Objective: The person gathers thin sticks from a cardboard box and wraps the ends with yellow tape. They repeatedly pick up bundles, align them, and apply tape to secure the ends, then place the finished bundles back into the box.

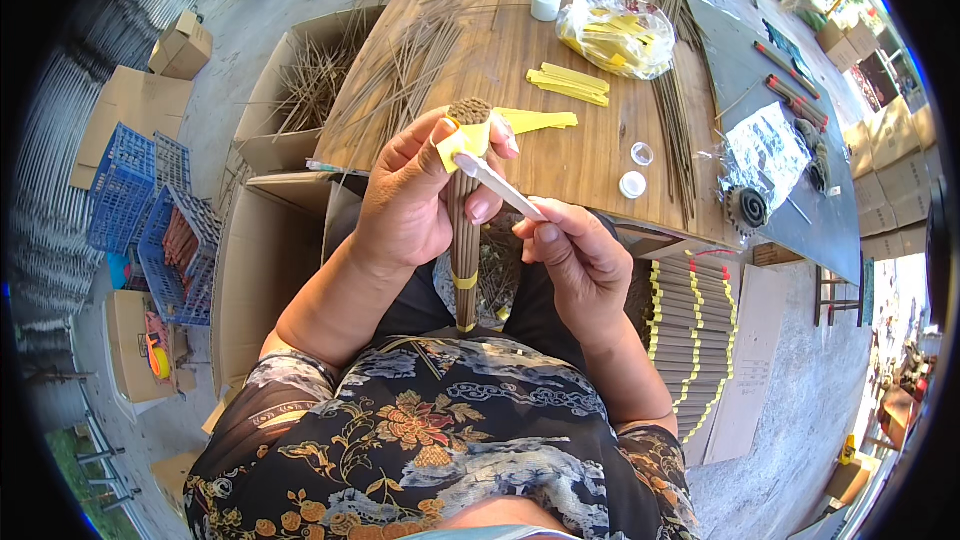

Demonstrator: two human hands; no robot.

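Observation:
My left hand [400, 195] is closed round the upper part of an upright bundle of thin brown sticks, which look like incense sticks [463, 230]. A yellow paper strip [535, 122] wraps the bundle near its top, its loose end reaching out to the right. Lower down, another yellow band [465, 281] circles the sticks. Between thumb and fingers, my right hand [580, 255] grips a flat pale stick [508, 192]. The stick's far tip touches the wrapped paper by my left fingers. Part of the bundle is hidden behind my left hand.
On the wooden table [480, 50] lie yellow strips [568, 84], a plastic bag of strips [615, 35], a white jar [546, 2], an open small tub [632, 185] and loose sticks [410, 60]. Banded bundles [690, 340] lie at right. Cardboard boxes [275, 280] and blue crates [180, 250] stand left.

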